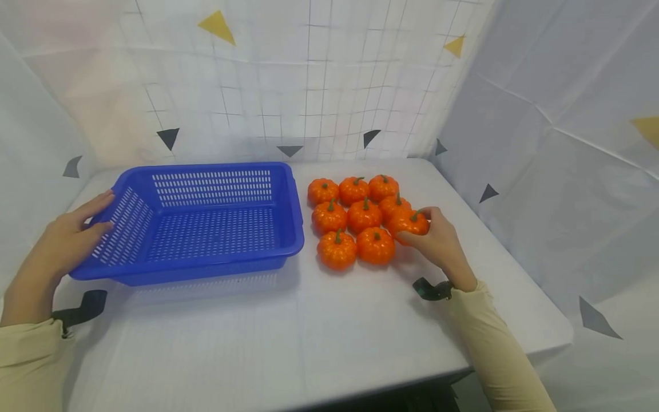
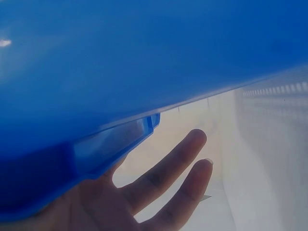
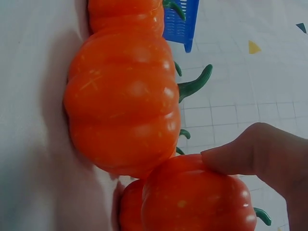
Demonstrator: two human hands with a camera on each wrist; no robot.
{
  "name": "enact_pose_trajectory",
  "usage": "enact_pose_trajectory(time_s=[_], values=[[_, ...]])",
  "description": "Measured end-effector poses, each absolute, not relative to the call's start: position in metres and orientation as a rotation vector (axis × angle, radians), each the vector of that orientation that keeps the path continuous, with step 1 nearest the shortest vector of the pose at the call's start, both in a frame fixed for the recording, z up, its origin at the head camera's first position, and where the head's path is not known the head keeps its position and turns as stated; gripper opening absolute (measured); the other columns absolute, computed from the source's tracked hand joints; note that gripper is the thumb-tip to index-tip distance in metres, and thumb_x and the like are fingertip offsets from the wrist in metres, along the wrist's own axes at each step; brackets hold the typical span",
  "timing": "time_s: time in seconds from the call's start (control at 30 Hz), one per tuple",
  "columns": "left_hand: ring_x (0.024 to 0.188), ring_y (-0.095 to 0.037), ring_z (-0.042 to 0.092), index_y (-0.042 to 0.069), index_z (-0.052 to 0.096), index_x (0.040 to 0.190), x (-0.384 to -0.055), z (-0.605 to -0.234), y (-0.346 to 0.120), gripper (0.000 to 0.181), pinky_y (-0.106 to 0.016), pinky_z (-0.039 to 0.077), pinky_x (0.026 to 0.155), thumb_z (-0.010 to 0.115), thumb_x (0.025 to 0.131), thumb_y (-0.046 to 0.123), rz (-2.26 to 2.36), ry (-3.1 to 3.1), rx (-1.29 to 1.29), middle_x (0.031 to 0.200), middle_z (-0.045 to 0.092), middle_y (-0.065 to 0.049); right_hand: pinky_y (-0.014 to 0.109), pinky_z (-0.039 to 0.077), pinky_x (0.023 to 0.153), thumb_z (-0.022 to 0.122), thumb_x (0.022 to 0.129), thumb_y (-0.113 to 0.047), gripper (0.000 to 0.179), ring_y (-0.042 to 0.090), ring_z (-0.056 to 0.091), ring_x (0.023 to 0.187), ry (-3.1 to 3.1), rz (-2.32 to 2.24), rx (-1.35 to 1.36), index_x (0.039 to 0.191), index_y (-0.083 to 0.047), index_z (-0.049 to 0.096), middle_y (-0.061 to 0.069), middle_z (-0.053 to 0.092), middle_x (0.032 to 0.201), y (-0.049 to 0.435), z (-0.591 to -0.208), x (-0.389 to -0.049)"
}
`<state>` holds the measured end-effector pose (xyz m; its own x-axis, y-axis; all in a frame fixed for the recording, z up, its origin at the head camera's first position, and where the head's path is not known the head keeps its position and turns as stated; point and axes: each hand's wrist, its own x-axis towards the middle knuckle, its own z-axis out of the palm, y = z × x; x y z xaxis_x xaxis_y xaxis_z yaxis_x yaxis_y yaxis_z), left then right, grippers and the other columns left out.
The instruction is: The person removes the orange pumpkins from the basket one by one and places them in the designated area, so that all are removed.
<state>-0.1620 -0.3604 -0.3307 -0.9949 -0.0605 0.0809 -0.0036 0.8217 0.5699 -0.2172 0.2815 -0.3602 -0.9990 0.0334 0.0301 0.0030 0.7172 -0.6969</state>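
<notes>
A blue plastic basket (image 1: pixel 221 263) with slotted walls stands at the left in the head view, nothing inside it. At its left rim, my left hand (image 1: pixel 72 234) grips the edge; two of its fingers (image 2: pixel 163 178) stretch out below the rim in the left wrist view. Several small orange pumpkins with green stems sit grouped to the basket's right. My right hand (image 1: pixel 437 240) holds the rightmost pumpkin (image 1: pixel 404 224) between thumb and fingers. In the right wrist view, the thumb (image 3: pixel 236 154) presses on that pumpkin, and another pumpkin (image 3: pixel 122 103) is beside it.
All of this is on a white table (image 1: pixel 334 332), whose front edge runs along the bottom. A white grid-marked sheet (image 1: pixel 340 68) with coloured triangles hangs behind. Another sheet (image 1: pixel 556 149) closes off the right side.
</notes>
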Motion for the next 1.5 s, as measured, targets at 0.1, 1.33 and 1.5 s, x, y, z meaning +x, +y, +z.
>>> enact_pose_trajectory(time_s=[0.1, 1.33, 1.5], values=[[0.141, -0.069, 0.012, 0.006, 0.008, 0.165, -0.162, -0.33, -0.36, 0.062, -0.084, 0.015, 0.105, 0.035, 0.11, 0.016, -0.902, -2.911, 0.068, 0.166, 0.004, -0.03, 0.056, 0.048, 0.103, 0.079, 0.089, -0.044, 0.082, 0.039, 0.051, 0.115, -2.89, 1.166, -0.034, 0.143, 0.003, 0.04, 0.024, 0.053, 0.135, 0.283, -0.361, -0.217], [0.15, -0.057, -0.001, 0.013, 0.012, 0.167, -0.159, -0.333, -0.371, 0.06, -0.08, 0.001, 0.112, 0.034, 0.112, 0.024, -1.05, -2.843, 0.053, 0.17, 0.004, -0.021, 0.066, 0.036, 0.113, 0.078, 0.087, -0.058, 0.108, 0.047, 0.04, 0.138, -3.096, 1.115, -0.022, 0.16, 0.001, 0.025, 0.027, 0.037, 0.158, 0.29, -0.367, -0.226], [0.145, -0.064, 0.012, 0.01, 0.011, 0.167, -0.16, -0.332, -0.367, 0.063, -0.083, 0.012, 0.108, 0.037, 0.111, 0.023, -0.912, -2.857, 0.057, 0.168, 0.009, -0.027, 0.069, 0.033, 0.113, 0.075, 0.092, -0.052, 0.105, 0.051, 0.033, 0.144, -2.986, 1.012, 0.027, 0.163, 0.002, 0.02, 0.029, 0.029, 0.163, 0.287, -0.349, -0.22]])
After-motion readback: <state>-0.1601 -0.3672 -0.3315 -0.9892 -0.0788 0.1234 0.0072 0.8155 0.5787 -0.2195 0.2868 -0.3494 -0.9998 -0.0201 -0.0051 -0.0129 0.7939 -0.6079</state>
